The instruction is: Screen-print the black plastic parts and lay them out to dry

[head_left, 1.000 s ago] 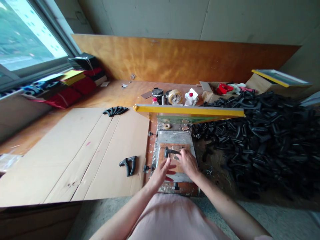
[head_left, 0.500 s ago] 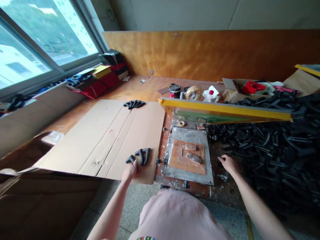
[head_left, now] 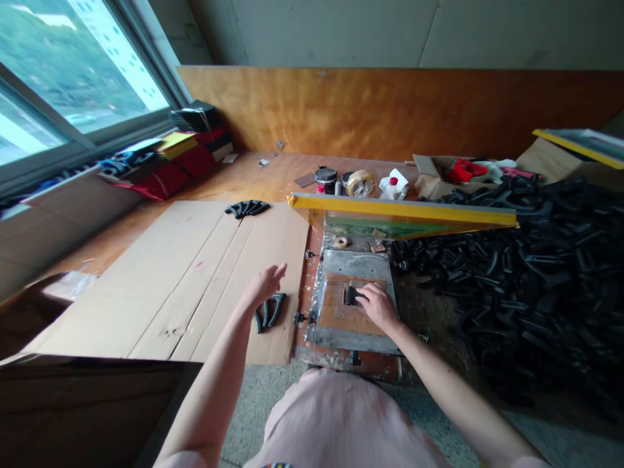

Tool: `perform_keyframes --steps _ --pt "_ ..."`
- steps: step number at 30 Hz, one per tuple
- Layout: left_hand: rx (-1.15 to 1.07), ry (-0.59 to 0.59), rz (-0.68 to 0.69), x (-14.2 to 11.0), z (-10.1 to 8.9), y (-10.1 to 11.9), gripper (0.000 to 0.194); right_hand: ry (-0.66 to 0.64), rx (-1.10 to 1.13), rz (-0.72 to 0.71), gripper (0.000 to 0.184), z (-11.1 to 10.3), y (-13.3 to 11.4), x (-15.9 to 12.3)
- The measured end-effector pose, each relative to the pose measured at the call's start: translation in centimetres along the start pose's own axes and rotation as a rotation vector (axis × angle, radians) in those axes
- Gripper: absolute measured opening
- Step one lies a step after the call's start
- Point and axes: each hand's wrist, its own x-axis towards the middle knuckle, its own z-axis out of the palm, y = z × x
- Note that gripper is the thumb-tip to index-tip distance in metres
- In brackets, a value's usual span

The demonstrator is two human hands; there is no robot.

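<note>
My right hand [head_left: 377, 307] grips a black plastic handle [head_left: 351, 296] on the orange pad [head_left: 336, 315], which is fixed to a scuffed metal plate [head_left: 355, 263]. The hand hides part of the handle. My left hand [head_left: 263, 286] hangs open and empty over the flattened cardboard sheet [head_left: 160, 279]. Just below its fingers lie black curved handles [head_left: 267, 312] in a small group. A second small group of black handles [head_left: 247, 208] rests at the cardboard's far edge.
A large heap of black handles [head_left: 526, 279] fills the right side. A raised yellow-edged frame [head_left: 400, 211] hangs above the plate. Beyond it stand a dark jar, tape and bottles. A cardboard box holds red items at the back right.
My right hand has come back from the black heap to the orange pad, now with a handle there. My left hand has lifted off the near handles on the cardboard and moved forward.
</note>
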Motion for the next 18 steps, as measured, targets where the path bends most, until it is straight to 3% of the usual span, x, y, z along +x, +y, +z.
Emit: perform_keyframes --steps 5,9,12,14,16,18 --pt "-0.853 0.249 0.4 0.1 -3.3 10.0 0.057 -0.017 -0.162 -0.011 0.015 0.2 -0.5 0.8" --pt "-1.101 0.34 0.459 -0.6 -4.4 14.1 0.062 -0.067 -0.186 -0.068 0.039 0.0 -1.7 1.0" --pt "-1.131 0.344 0.443 -1.2 -4.0 14.1 0.058 -0.161 -0.209 -0.181 0.056 0.7 -2.5 0.5" --pt "-1.155 0.31 0.432 -2.1 -3.1 13.1 0.054 -0.207 -0.201 -0.265 0.051 0.8 -2.4 -0.3" --pt "-1.172 0.283 0.377 -3.6 -1.8 11.5 0.054 -0.1 -0.184 -0.248 0.036 -0.1 -1.3 -1.4" --pt "-1.181 0.213 0.263 -5.4 0.1 9.4 0.056 0.129 -0.195 -0.104 0.019 -2.1 0.7 -2.3"
